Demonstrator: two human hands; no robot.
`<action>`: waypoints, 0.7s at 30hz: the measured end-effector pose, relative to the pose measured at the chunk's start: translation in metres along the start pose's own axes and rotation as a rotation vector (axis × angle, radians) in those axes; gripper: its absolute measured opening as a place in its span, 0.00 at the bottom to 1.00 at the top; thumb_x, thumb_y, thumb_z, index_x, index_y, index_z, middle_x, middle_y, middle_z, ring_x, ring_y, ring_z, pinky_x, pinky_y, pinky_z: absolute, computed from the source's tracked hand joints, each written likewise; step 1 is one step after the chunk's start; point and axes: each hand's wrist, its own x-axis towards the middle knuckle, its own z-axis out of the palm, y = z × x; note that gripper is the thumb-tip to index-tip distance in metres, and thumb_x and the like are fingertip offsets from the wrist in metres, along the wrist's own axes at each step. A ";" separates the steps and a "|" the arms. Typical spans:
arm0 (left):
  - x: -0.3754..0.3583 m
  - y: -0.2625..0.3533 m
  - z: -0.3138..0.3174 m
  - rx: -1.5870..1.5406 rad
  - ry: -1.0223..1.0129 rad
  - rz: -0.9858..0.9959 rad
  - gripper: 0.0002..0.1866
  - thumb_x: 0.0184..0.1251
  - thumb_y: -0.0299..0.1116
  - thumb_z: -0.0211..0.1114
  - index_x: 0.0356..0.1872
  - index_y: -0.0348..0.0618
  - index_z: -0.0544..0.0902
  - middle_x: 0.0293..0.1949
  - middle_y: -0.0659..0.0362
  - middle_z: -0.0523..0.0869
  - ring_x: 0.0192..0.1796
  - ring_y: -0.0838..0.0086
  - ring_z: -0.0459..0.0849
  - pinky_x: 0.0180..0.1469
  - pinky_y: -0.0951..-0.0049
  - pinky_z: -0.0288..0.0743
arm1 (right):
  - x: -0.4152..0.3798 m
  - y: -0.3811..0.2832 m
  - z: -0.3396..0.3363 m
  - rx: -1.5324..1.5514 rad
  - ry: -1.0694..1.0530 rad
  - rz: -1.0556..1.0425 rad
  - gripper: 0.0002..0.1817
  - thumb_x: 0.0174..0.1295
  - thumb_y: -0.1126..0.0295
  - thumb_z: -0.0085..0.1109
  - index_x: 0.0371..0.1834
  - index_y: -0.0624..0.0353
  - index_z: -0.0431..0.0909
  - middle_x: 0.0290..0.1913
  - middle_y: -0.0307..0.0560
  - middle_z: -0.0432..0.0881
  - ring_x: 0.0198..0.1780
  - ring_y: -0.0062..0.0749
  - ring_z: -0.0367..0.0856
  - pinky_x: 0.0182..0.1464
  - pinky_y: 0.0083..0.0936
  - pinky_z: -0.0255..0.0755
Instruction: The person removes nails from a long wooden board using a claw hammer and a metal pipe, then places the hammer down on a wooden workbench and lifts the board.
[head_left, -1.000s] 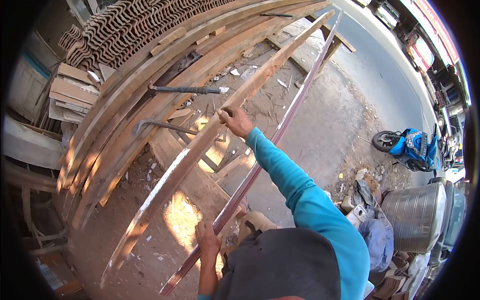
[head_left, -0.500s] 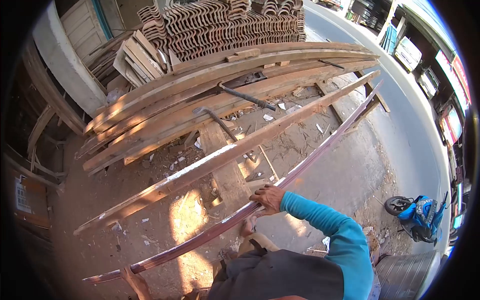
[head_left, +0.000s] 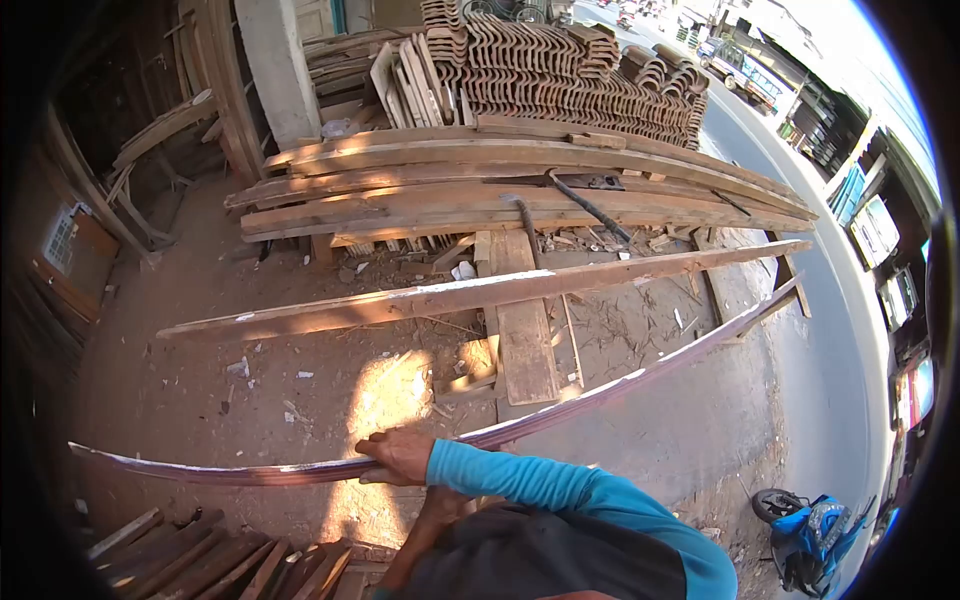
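A long, narrow reddish plank with a pale upper edge crosses the view from lower left to upper right. My right hand grips its top edge, with fingers closed over the wood. Close below the right hand and sleeve, my left hand is near the plank's lower side; its fingers are hidden. Beyond the reddish plank, a brown beam with white patches along its top lies across a short wide board.
Long stacked beams lie farther back, with a clamp on them. Roof tiles are piled behind. Wood pieces lie at lower left. A blue motorbike stands at lower right beside the road.
The view has turned leftward. My left hand has left the plank's far left part and come near my right hand, which still grips the plank.
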 end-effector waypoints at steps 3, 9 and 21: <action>0.003 0.039 0.020 -1.257 0.546 -0.086 0.25 0.79 0.52 0.54 0.64 0.44 0.70 0.52 0.57 0.84 0.59 0.63 0.81 0.66 0.56 0.71 | -0.012 -0.038 -0.041 0.017 0.122 -0.119 0.27 0.63 0.57 0.66 0.60 0.62 0.75 0.55 0.58 0.80 0.53 0.57 0.82 0.53 0.43 0.79; -0.041 0.026 -0.032 -0.809 1.221 -0.122 0.25 0.77 0.60 0.53 0.43 0.46 0.76 0.41 0.56 0.86 0.50 0.67 0.86 0.53 0.61 0.80 | -0.140 0.063 -0.081 -0.088 -0.055 0.304 0.32 0.54 0.56 0.75 0.58 0.62 0.78 0.49 0.63 0.85 0.50 0.57 0.85 0.52 0.45 0.79; -0.110 0.010 -0.084 -0.151 1.757 -0.602 0.36 0.73 0.66 0.55 0.41 0.33 0.83 0.31 0.58 0.82 0.35 0.75 0.77 0.38 0.69 0.72 | -0.302 0.190 -0.034 0.071 -0.549 0.513 0.36 0.62 0.33 0.59 0.44 0.63 0.82 0.33 0.60 0.86 0.40 0.54 0.87 0.43 0.45 0.77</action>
